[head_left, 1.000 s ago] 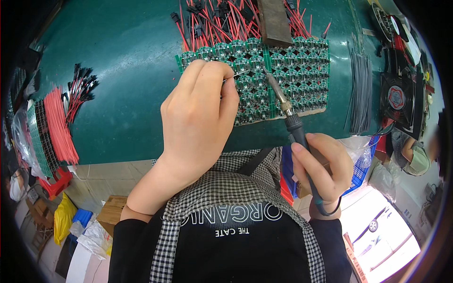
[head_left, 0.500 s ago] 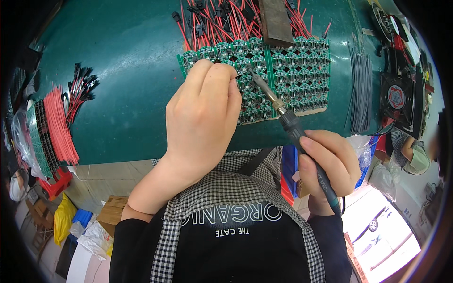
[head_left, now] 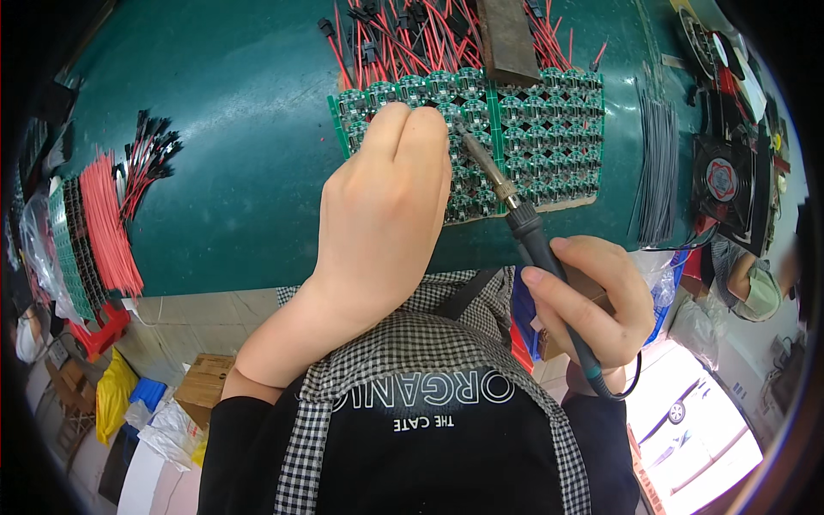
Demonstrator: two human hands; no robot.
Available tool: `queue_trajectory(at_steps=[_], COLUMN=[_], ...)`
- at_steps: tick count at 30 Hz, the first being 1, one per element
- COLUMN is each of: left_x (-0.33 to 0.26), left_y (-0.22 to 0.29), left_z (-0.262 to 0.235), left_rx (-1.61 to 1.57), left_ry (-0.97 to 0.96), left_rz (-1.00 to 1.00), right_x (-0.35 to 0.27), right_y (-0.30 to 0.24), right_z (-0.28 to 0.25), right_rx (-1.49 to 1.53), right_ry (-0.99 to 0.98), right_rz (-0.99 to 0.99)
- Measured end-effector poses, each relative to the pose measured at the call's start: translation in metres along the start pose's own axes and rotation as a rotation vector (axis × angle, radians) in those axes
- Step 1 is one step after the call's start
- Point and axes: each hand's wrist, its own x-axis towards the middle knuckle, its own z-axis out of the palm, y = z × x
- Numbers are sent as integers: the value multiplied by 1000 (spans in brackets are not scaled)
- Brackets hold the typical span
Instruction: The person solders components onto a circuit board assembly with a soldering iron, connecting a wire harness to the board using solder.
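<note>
A panel of small green circuit boards (head_left: 549,137) lies on the green table in front of me. My left hand (head_left: 382,206) is over its left half, thumb and fingers pinched together. Whatever lies between those fingertips is hidden behind the hand. In my right hand (head_left: 601,305) is a soldering iron (head_left: 536,240), held by its dark handle like a pen. Its tip points up and left at the boards, close beside my left fingertips; whether it touches a board I cannot tell.
Red wires with black connectors (head_left: 416,39) stretch behind the panel, and a dark metal block (head_left: 508,43) rests across its back edge. Bundled red wires (head_left: 110,223) lie at the left. Grey wires (head_left: 658,172) and a black fan (head_left: 724,178) are at the right.
My left hand has moved slightly right, still pinched. The panel has shifted a little to the right. My right fingers have changed their hold on the soldering iron, whose tip stays near the same boards.
</note>
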Motion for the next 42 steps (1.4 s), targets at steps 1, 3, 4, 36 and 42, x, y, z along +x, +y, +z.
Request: queue_trajectory(at_steps=[1,3,4,36,42], left_x=[0,-1,-1,-1,-1], left_y=[0,0,0,-1,2], left_z=[0,0,0,9,9], left_rx=[9,8,4,62,102], left_ry=[1,4,6,78,75], left_rz=[-15,-20,-23,58,38], right_x=[0,-2,-3,4,5], right_y=[1,-4,-7,-1,-10], right_z=[-1,2,3,-10,-3], right_rx=[-1,-2,-6,107,43], right_ry=[-21,7,35,45,69], right_rz=[-16,58,134,230,249])
